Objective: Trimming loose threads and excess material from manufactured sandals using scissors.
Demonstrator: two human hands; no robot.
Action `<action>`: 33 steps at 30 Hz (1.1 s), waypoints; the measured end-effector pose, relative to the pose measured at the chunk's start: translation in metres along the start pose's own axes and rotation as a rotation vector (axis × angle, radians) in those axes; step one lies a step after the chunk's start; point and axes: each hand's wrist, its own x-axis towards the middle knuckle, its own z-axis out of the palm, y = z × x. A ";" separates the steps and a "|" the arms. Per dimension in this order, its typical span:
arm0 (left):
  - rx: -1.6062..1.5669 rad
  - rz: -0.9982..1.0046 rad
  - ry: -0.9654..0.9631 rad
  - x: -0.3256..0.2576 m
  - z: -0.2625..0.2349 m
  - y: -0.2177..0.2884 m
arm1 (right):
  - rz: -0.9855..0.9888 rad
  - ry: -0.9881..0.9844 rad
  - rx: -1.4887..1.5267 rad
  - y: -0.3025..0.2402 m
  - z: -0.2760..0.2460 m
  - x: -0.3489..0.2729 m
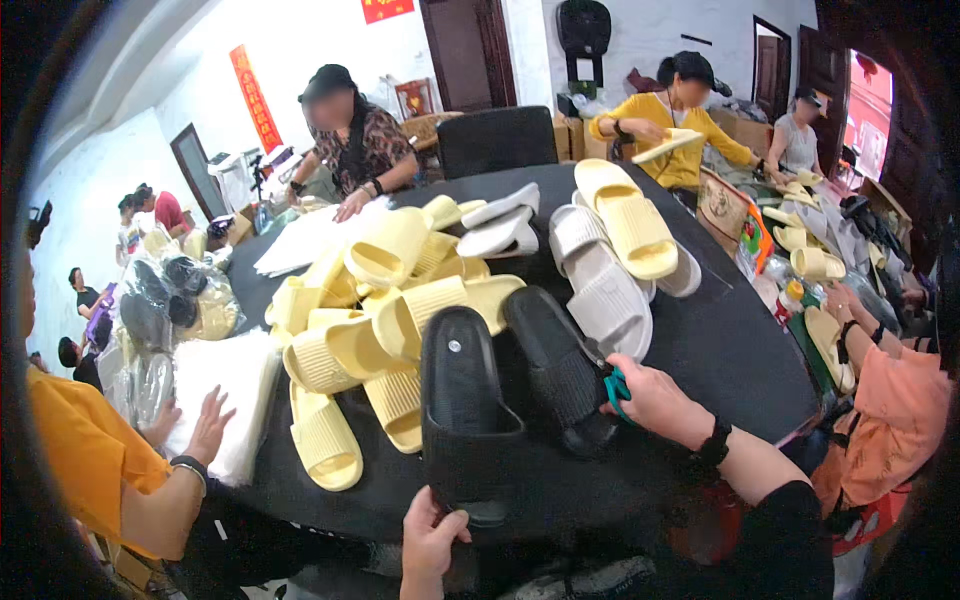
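Head view: black slipper (462, 400) in left grip (432, 540)

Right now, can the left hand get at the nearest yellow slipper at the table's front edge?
Probably yes. The left hand grips the heel of a black slipper, so it must let go first. The yellow slipper lies just to its left, uncovered, with bare black table between them.

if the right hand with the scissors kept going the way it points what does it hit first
Most likely the second black slide sandal: the right hand points up-left with teal-handled scissors already at its edge. Depth is hard to judge.
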 end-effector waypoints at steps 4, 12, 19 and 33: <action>0.001 -0.022 0.004 -0.002 -0.003 -0.001 | -0.004 -0.006 -0.026 0.007 0.007 0.003; -0.118 0.014 -0.021 0.002 -0.017 0.006 | 0.030 0.167 0.018 0.009 -0.005 0.003; -0.086 0.159 0.122 -0.006 -0.052 0.037 | -0.069 0.206 0.076 -0.017 -0.046 -0.014; -0.014 0.153 0.004 0.030 -0.057 0.105 | -0.823 -0.149 -0.091 -0.033 -0.059 -0.016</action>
